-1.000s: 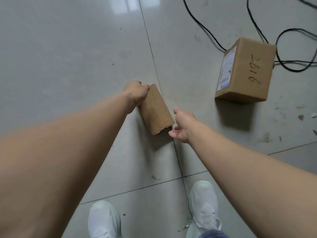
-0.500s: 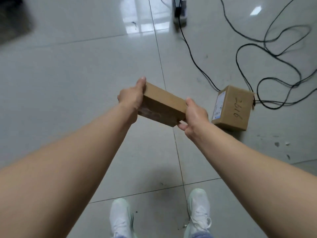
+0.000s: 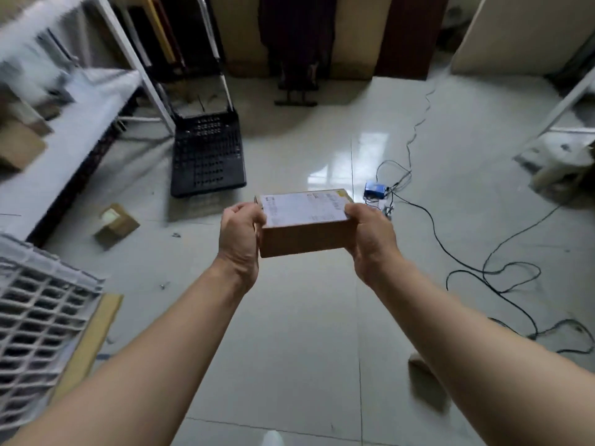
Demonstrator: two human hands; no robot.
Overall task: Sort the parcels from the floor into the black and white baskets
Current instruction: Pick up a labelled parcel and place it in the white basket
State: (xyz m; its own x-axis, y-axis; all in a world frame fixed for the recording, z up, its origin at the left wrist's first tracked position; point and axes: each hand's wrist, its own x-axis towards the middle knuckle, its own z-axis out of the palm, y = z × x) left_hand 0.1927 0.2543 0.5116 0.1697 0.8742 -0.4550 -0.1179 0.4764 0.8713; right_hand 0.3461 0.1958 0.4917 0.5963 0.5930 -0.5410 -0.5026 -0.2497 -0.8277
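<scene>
A flat brown cardboard parcel (image 3: 304, 222) with a white label on top is held level in front of me. My left hand (image 3: 240, 233) grips its left end and my right hand (image 3: 370, 235) grips its right end. The black basket (image 3: 207, 152) stands on the floor ahead to the left. The white basket (image 3: 38, 313) sits at the lower left edge. A small parcel (image 3: 116, 224) lies on the floor left of my hands. Part of another parcel (image 3: 418, 363) shows behind my right forearm.
A grey shelf (image 3: 64, 130) runs along the left with boxes on it. Black cables (image 3: 495, 272) trail over the floor on the right, near a blue device (image 3: 375, 189). A flat cardboard strip (image 3: 93, 336) lies beside the white basket. Furniture stands at the back wall.
I have lifted the parcel from the floor with both hands and turned it label-up. My view has swung up from the floor to the room with the baskets.
</scene>
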